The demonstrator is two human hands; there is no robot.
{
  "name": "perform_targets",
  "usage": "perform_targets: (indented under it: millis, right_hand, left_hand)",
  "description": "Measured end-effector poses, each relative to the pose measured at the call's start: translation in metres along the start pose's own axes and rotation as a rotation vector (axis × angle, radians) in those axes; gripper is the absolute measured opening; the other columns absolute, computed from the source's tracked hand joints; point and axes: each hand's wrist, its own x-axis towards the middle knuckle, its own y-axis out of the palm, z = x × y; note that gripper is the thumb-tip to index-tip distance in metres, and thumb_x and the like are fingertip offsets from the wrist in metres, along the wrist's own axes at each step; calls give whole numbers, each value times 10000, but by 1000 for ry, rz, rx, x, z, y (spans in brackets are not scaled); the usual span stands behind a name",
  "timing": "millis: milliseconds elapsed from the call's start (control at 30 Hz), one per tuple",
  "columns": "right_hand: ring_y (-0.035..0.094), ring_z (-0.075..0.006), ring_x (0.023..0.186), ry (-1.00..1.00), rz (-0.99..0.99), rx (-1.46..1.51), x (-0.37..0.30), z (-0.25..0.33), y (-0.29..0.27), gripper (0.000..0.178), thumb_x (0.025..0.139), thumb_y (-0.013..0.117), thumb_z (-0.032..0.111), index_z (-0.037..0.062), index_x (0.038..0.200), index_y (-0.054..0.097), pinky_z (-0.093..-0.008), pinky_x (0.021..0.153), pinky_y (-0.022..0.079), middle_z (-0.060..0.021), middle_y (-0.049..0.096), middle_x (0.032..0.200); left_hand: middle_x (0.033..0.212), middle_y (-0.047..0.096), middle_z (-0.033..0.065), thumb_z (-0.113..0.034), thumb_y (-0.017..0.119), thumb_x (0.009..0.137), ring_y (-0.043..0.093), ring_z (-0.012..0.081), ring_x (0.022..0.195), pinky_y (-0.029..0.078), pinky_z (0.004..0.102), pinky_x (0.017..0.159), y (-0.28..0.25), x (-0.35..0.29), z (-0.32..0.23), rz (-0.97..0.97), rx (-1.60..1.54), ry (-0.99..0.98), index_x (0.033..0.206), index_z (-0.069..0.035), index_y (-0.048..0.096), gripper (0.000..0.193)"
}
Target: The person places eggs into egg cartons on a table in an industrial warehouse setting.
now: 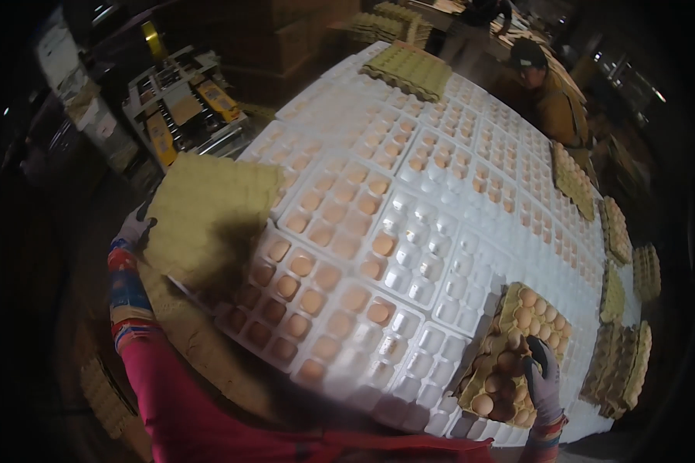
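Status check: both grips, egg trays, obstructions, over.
Left grip holding yellowish pulp tray. Right grip at egg-laden pulp tray. Yellowish pulp tray partly hides plastic egg cartons.

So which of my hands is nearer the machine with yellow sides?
Left. Your left hand, at the yellowish tray, is this side of the machine; your right hand is farther off, lower right, by some eggs.

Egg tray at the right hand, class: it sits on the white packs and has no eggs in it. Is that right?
Not quite: the head view shows eggs in the egg tray at the right hand. It does sit on the white packs.
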Motion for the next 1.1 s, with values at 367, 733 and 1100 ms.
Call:
perform_targets:
  millis: [367, 733, 1100]
  right_hand:
    - [585, -162, 1121, -5, -206, -12, -16, -54, -42, 390, 938, 583, 72, -12, 1316, 544, -299, 951, 476, -99, 603, 1240]
    - [585, -305, 959, -163, 15, -171, -55, -120, -74, 474, 729, 755, 299, 102, 1144, 638, -412, 830, 481, -100, 602, 1061]
    - [571, -267, 835, -787, -136, -419, -74, -148, 6, 263, 789, 652, 226, 132, 1027, 594, -415, 671, 448, -94, 537, 979]
  left_hand:
    - [1041, 674, 139, -322, 615, 932, 632, 250, 924, 503, 354, 816, -36, -117, -43, -136, -197, 306, 1183, 38, 604, 439]
    - [1347, 543, 116, -368, 546, 968, 526, 265, 1192, 433, 372, 1005, 65, -265, 107, 475, -1065, -3, 1365, -33, 487, 522]
    - [1435, 429, 207, -215, 813, 668, 496, 367, 1241, 421, 434, 1045, 336, -575, -271, 124, 298, 1153, 1404, -75, 461, 828]
